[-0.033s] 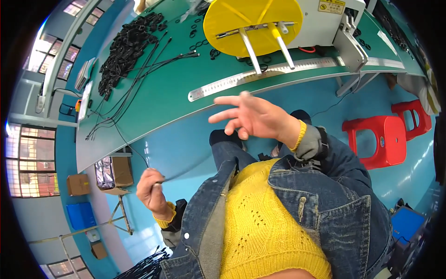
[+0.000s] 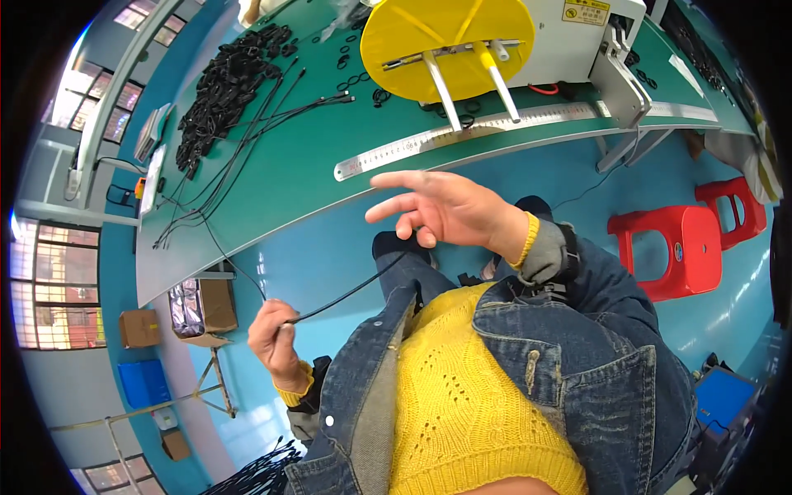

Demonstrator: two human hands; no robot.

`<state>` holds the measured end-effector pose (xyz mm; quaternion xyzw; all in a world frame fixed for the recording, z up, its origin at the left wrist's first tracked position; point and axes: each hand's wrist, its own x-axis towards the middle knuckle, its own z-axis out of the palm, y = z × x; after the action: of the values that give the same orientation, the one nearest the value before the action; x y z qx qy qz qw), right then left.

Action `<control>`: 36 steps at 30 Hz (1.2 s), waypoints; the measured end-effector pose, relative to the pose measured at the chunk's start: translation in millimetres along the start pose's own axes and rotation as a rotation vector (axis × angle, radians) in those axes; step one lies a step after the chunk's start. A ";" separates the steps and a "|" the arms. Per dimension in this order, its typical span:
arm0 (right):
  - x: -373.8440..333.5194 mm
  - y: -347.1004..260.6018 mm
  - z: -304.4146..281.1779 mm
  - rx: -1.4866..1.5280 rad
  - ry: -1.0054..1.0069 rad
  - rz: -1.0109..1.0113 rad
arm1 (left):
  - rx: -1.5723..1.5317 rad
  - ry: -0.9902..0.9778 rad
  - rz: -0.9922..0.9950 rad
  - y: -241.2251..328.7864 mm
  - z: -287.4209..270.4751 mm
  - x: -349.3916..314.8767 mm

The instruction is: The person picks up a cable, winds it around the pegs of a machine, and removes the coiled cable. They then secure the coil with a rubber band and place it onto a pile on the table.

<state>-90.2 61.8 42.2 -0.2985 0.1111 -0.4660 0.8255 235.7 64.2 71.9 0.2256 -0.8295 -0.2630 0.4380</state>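
We see the left hand [image 2: 275,340] closed, pinching a thin black cable [image 2: 351,293] that stretches taut across to the right hand [image 2: 450,210]. Right hand mostly open, index and middle fingers spread outward, the cable caught near its thumb. Both hands sit below the edge of the green worktop [image 2: 289,186]. On the worktop: a steel ruler [image 2: 462,136] along the front edge, a yellow spool disc [image 2: 445,37], a pile of black cable pieces [image 2: 223,82]. Red stool [image 2: 668,247] on the floor, right.

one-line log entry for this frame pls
left hand: pinching black cable | right hand: fingers spread, thumb side touching cable | cable: stretched between hands | behind: green bench, steel ruler, yellow reel
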 end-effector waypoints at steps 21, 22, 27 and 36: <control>-74.7 -8.9 18.2 -2.025 0.411 -0.499 | 0.387 -0.219 0.037 26.1 149.6 83.0; -76.0 -17.6 22.6 -2.034 0.407 -0.662 | 0.219 -0.197 -0.080 26.3 154.5 88.3; -100.0 -68.5 10.7 -2.330 0.735 -1.129 | 0.063 -0.066 0.022 33.2 162.0 141.6; -61.1 -108.6 -33.6 -2.249 1.100 -0.804 | 0.128 0.073 -0.002 -7.0 195.5 229.5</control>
<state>-215.2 57.6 74.4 -0.6030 0.6593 -0.3912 -0.2208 -46.6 -33.2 113.6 0.2633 -0.8279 -0.2012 0.4525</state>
